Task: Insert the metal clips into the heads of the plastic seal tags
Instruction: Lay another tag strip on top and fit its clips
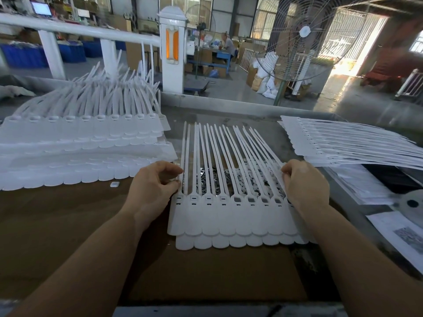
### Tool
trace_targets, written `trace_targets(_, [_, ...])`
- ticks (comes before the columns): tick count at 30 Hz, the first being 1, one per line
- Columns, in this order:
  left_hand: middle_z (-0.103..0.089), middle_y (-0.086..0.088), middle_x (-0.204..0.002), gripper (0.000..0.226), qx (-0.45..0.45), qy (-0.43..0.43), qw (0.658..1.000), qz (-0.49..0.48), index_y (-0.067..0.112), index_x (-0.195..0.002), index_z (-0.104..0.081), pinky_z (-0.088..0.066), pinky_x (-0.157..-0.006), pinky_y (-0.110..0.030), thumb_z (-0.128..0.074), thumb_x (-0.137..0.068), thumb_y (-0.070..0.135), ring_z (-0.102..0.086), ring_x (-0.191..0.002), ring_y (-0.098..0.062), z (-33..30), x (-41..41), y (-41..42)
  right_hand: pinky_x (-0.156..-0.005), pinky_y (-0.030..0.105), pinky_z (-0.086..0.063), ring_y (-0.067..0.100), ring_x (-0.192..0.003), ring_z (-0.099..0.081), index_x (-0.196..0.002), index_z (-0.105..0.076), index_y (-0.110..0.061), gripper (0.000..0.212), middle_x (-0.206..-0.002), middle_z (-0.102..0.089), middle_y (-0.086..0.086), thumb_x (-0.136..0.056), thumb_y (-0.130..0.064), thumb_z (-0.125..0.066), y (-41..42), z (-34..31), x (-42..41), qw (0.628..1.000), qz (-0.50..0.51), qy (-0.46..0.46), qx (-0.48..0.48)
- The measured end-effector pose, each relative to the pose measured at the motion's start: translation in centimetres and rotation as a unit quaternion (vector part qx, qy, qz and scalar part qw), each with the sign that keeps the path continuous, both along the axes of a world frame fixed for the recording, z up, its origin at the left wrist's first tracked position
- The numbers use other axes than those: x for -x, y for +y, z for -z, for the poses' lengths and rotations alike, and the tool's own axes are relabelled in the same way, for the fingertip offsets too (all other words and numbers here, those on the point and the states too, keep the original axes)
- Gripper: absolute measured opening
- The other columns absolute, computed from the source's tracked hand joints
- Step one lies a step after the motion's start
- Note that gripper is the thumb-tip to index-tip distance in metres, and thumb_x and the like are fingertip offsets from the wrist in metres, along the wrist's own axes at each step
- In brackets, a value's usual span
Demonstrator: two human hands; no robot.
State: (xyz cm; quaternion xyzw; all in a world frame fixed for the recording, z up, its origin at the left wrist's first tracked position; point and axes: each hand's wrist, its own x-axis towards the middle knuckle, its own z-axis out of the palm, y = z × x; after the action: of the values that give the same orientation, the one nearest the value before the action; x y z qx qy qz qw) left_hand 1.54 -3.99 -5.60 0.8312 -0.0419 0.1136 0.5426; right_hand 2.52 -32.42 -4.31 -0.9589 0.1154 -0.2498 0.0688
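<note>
White plastic fills the head view: a joined strip of seal tags lies at the centre of the frame on a brown cardboard sheet that covers the tabletop, with a second strip showing under its lower edge. The left hand pinches the strip's left edge between thumb and curled fingers, just above the first head. The right hand grips the right edge the same way, its fingers curled round the outermost strap.

I count about 8 heads in the top strip. The 4 on the left look pale in their windows and the 4 on the right look darker, though I cannot tell which already carry a clip. A heap of loose metal clips, too many to count, glints under the straps at mid-frame.

This looks like a positioning step: the strip is being squared up or lifted by both ends, not loaded. The next move calls for freeing 1 hand, picking 1 clip from the heap and pressing it into an open head.

2 further stacks of tags sit on the tabletop: a large stack at left and a flatter stack at upper right. 1 small white piece lies beside the left hand.
</note>
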Motion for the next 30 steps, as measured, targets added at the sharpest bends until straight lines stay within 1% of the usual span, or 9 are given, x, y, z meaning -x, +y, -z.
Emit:
trace_targets(4, [-0.063,0.015,-0.089,0.029,0.007,0.002,1.000,-0.003,0.031,-0.084,-0.061,-0.042,-0.075,-0.012,-0.066,-0.083,0.003,-0.058,-0.086,0.005,-0.1,0.1,-0.1,-0.067,0.027,-0.037,0.025,-0.088,-0.056,-0.103,-0.066,-0.010,0.017,-0.097,-0.063,0.009,-0.094,-0.014,-0.052,-0.1,0.1,0.0,1.000,0.006,0.010,0.004])
trace_targets(8, [-0.065,0.010,-0.092,0.024,0.014,0.011,1.000,-0.002,0.025,-0.090,-0.064,-0.045,-0.083,-0.020,-0.065,-0.083,0.003,-0.059,-0.089,0.003,-0.3,0.2,-0.2,-0.064,0.028,-0.037,0.023,-0.084,-0.055,-0.098,-0.065,-0.010,0.014,-0.093,-0.063,0.008,-0.094,-0.013,-0.052,-0.1,-0.1,0.2,1.000,0.009,0.004,-0.005])
trace_targets(11, [-0.063,0.013,-0.089,0.023,0.012,0.011,1.000,-0.004,0.025,-0.090,-0.064,-0.042,-0.077,-0.012,-0.065,-0.084,0.003,-0.058,-0.085,0.006,-0.3,0.2,-0.2,-0.066,0.030,-0.038,0.025,-0.089,-0.054,-0.095,-0.063,-0.008,0.011,-0.095,-0.062,0.008,-0.093,-0.010,-0.053,0.1,-0.2,0.5,1.000,0.004,-0.010,-0.016])
trace_targets(15, [-0.061,0.018,-0.087,0.022,0.000,0.011,1.000,-0.009,0.024,-0.092,-0.064,-0.038,-0.070,-0.006,-0.065,-0.084,0.004,-0.055,-0.082,0.009,-0.2,0.1,-0.1,-0.079,0.037,-0.043,0.027,-0.100,-0.052,-0.101,-0.061,-0.003,0.013,-0.102,-0.060,0.012,-0.093,-0.009,-0.051,0.9,-0.7,1.0,0.998,-0.016,-0.058,-0.028])
trace_targets(19, [-0.059,0.021,-0.086,0.022,-0.004,0.009,1.000,-0.011,0.024,-0.092,-0.064,-0.036,-0.066,-0.002,-0.065,-0.085,0.004,-0.054,-0.077,0.013,-0.1,0.1,-0.1,-0.073,0.029,-0.040,0.018,-0.086,-0.053,-0.099,-0.061,-0.006,0.013,-0.092,-0.063,0.007,-0.094,-0.013,-0.051,2.6,-1.6,1.8,0.988,-0.088,-0.088,-0.089])
trace_targets(21, [-0.059,0.023,-0.085,0.022,-0.006,0.009,1.000,-0.013,0.025,-0.092,-0.064,-0.036,-0.064,0.000,-0.064,-0.085,0.005,-0.054,-0.075,0.014,-0.1,0.1,-0.1,-0.073,0.029,-0.046,0.015,-0.080,-0.056,-0.096,-0.062,-0.008,0.010,-0.086,-0.062,0.001,-0.094,-0.012,-0.053,3.9,-1.9,2.6,0.974,-0.147,-0.076,-0.157])
trace_targets(23, [-0.060,0.021,-0.087,0.021,-0.008,0.008,1.000,-0.012,0.025,-0.092,-0.064,-0.037,-0.065,-0.001,-0.065,-0.085,0.006,-0.054,-0.077,0.013,-0.1,0.1,-0.1,-0.070,0.021,-0.048,0.011,-0.076,-0.057,-0.094,-0.063,-0.012,0.007,-0.081,-0.060,-0.004,-0.092,-0.012,-0.055,5.3,-1.8,3.4,0.957,-0.197,-0.062,-0.202])
trace_targets(27, [-0.060,0.020,-0.088,0.021,-0.015,0.008,1.000,-0.014,0.028,-0.091,-0.064,-0.037,-0.071,-0.006,-0.065,-0.085,0.008,-0.055,-0.083,0.008,0.0,0.1,-0.1,-0.070,0.012,-0.046,0.003,-0.076,-0.056,-0.093,-0.064,-0.013,0.007,-0.080,-0.059,-0.009,-0.091,-0.010,-0.057,7.7,-1.0,4.4,0.935,-0.272,-0.029,-0.224])
trace_targets(30, [-0.059,0.022,-0.087,0.019,-0.026,0.008,0.999,-0.018,0.028,-0.092,-0.063,-0.036,-0.068,-0.006,-0.064,-0.086,0.010,-0.055,-0.082,0.008,0.0,0.1,-0.2,-0.073,0.015,-0.046,0.008,-0.079,-0.058,-0.092,-0.064,-0.008,0.007,-0.083,-0.061,-0.005,-0.091,-0.007,-0.057,8.3,-0.4,4.6,0.927,-0.295,-0.024,-0.231])
